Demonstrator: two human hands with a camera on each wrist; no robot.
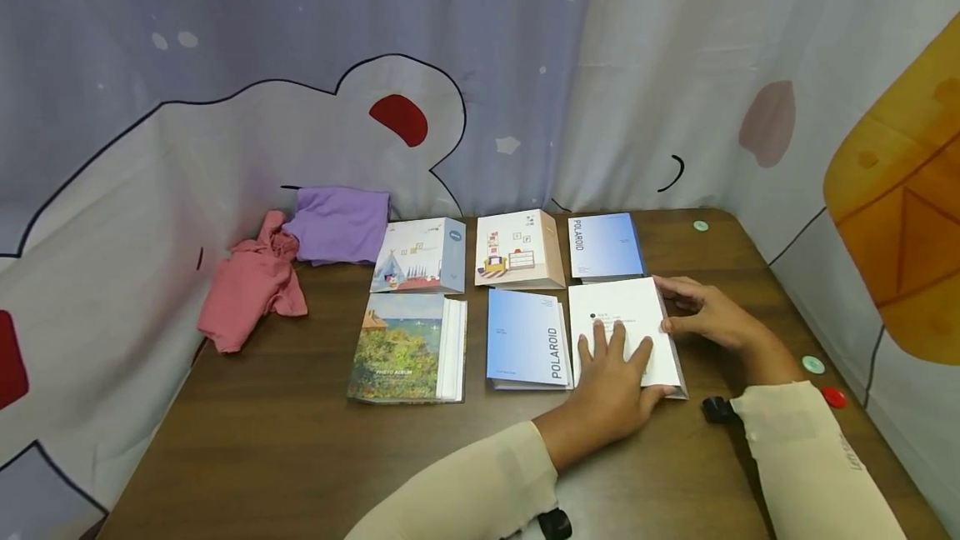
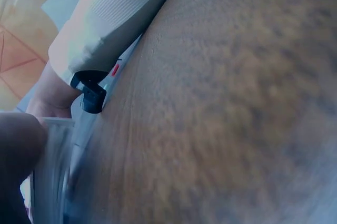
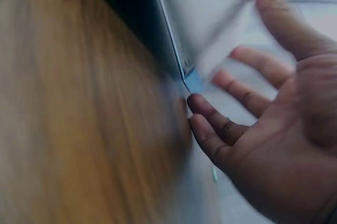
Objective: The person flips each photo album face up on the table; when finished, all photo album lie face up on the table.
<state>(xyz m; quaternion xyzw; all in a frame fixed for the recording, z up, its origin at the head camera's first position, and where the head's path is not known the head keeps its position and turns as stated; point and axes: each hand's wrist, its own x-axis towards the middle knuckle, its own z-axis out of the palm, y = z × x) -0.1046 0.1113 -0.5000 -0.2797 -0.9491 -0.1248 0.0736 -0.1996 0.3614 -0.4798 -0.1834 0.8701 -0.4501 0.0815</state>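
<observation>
A white photo album [image 1: 618, 307] lies on the table in the head view, with small print on its cover. My left hand [image 1: 613, 373] rests on its lower half, fingers spread and straight, thumb by the lower right corner. At the album's upper right edge, my right hand [image 1: 701, 312] pinches the side between thumb and fingers. The right wrist view shows that right hand [image 3: 274, 113] close up, its thumb on the pale cover [image 3: 210, 8] and its lower fingertips near the bottom edge. Only part of the left hand [image 2: 18, 145] shows, dark, in the left wrist view.
Left of it lie a blue Polaroid album [image 1: 521, 340] and a landscape-covered photo album [image 1: 397, 348]. Behind are another blue album [image 1: 602, 244] and two illustrated ones [image 1: 517, 248] [image 1: 416, 257]. Purple cloth [image 1: 341, 225] and pink cloth [image 1: 251, 290] lie far left; a red disc [image 1: 833, 397] sits right.
</observation>
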